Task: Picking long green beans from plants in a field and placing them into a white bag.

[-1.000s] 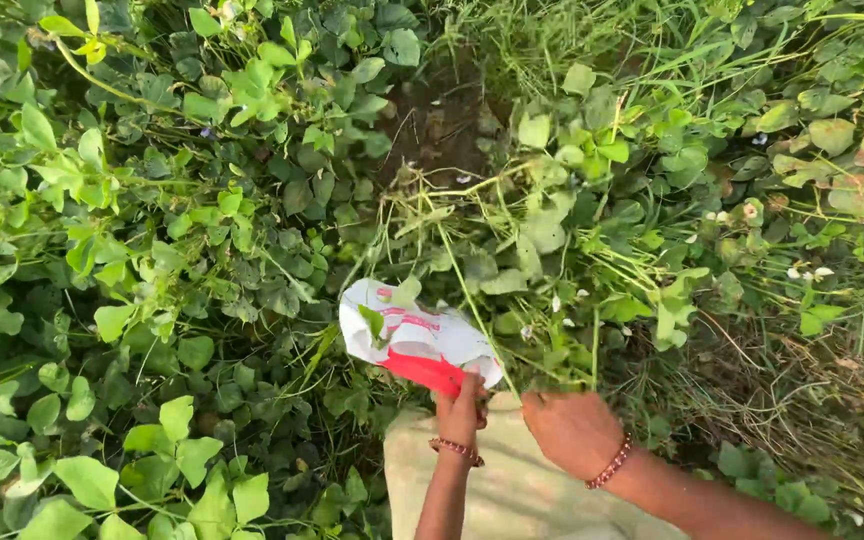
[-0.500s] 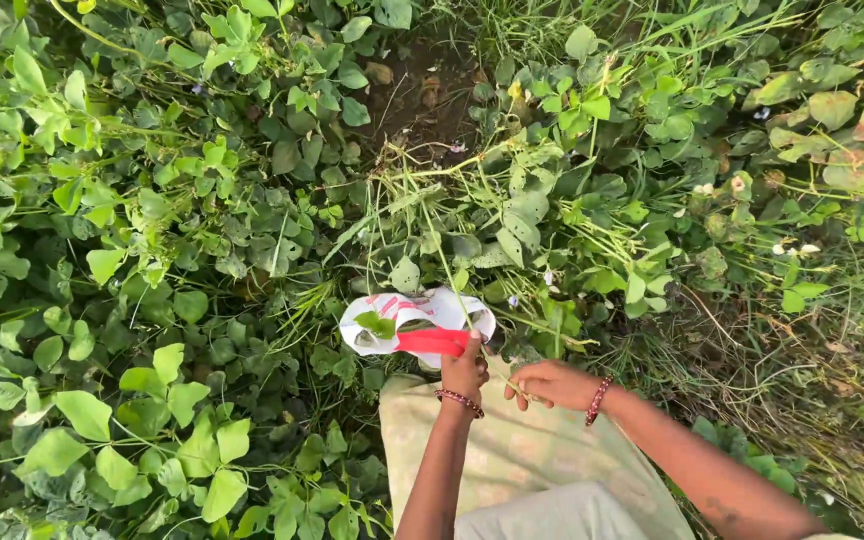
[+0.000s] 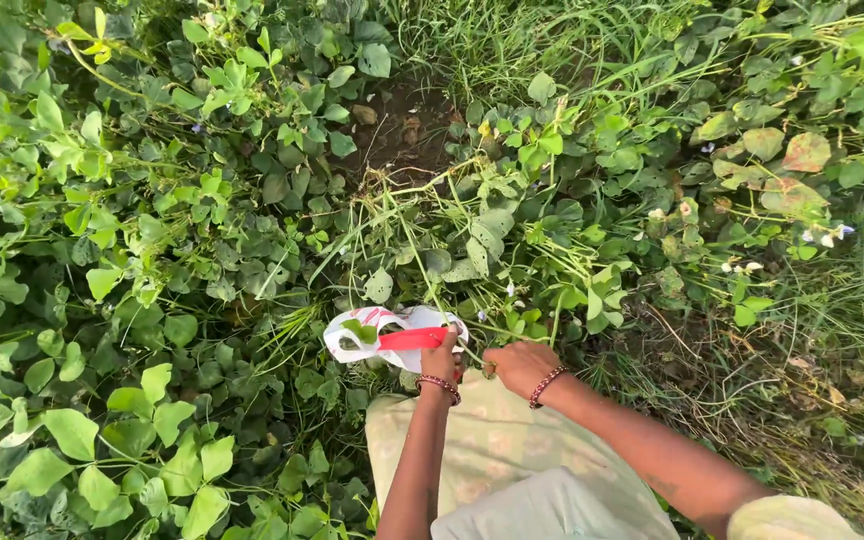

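Dense leafy vines (image 3: 132, 260) cover the ground on all sides, with a patch of bare soil (image 3: 402, 130) at upper centre and thin grass (image 3: 832, 390) at right. Below centre lies the person's pale patterned garment (image 3: 497, 450). A white plastic bag with a red band (image 3: 392, 337) hangs open just above it, among the stems. The left hand (image 3: 441, 358), with a beaded bracelet at the wrist, pinches the bag's right edge between closed fingers. The right hand (image 3: 518, 364), also braceleted, sits just beside it, fingers curled inward at the stems; what they grasp cannot be told.
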